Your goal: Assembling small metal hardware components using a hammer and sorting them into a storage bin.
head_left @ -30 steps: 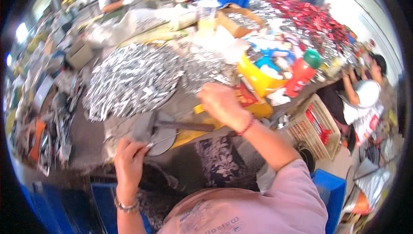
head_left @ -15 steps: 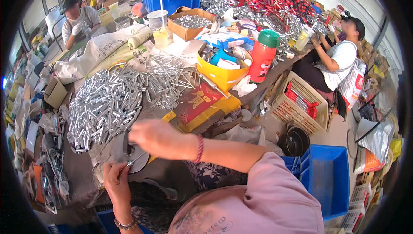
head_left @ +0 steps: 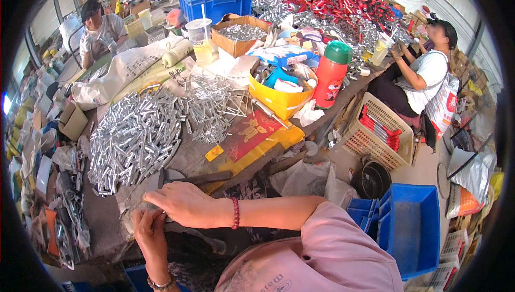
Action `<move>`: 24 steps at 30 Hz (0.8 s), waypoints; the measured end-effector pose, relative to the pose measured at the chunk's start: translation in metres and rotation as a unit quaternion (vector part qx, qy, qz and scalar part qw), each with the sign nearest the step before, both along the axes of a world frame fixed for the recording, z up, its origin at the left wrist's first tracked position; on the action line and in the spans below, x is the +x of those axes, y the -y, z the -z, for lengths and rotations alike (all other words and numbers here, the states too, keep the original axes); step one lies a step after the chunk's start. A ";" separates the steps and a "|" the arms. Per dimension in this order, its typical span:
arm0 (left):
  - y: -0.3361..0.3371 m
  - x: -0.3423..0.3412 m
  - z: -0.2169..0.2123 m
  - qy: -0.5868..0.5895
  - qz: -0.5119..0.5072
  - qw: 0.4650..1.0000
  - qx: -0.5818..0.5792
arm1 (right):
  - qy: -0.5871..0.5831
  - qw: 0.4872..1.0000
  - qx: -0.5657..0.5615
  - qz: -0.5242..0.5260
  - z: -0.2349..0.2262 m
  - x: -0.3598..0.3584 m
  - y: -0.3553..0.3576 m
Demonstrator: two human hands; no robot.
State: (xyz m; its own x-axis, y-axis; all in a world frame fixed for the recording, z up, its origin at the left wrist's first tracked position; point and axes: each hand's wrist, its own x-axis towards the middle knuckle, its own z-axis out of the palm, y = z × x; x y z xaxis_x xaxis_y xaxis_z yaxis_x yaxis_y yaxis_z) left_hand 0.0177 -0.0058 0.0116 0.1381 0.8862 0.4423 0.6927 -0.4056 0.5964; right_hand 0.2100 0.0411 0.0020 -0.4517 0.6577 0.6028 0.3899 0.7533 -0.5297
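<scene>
At the near edge of the bench, my left hand (head_left: 150, 233) is closed, its fingertips pinched on a small silver metal part that is mostly hidden. My right hand (head_left: 188, 205), with a red beaded bracelet at the wrist, reaches across from the right. Its fingers are closed and meet the left fingertips; what they grip is hidden. Just beyond the hands lies a dark flat bar (head_left: 210, 177). Farther off, a heap of short silver metal tubes (head_left: 134, 136) covers the bench's left part, with a pile of thin metal rods (head_left: 212, 112) beside it.
A yellow box (head_left: 284, 101) of odds and ends and a red flask (head_left: 331, 77) stand beyond the rods. Red and silver parts (head_left: 343, 7) are heaped at the back. On the right are a beige crate (head_left: 375, 133) and blue bins (head_left: 410, 227). Other people sit around the bench.
My right hand has come down from above the bench to meet my left fingertips. The silver part is now mostly covered by my fingers. The view has shifted slightly.
</scene>
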 end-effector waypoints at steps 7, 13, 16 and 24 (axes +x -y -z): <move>0.001 -0.007 0.003 -0.009 0.010 1.000 0.009 | 0.031 0.999 0.018 -0.012 0.000 -0.004 0.002; 0.000 -0.008 0.012 0.018 0.000 1.000 -0.017 | 0.020 1.000 0.017 -0.003 0.002 0.000 0.005; 0.000 -0.008 0.012 0.013 -0.008 1.000 0.000 | -0.005 0.999 0.032 -0.008 0.003 -0.006 0.003; -0.002 0.000 0.004 0.020 0.006 1.000 -0.001 | 0.013 1.000 0.020 -0.016 0.001 -0.002 0.004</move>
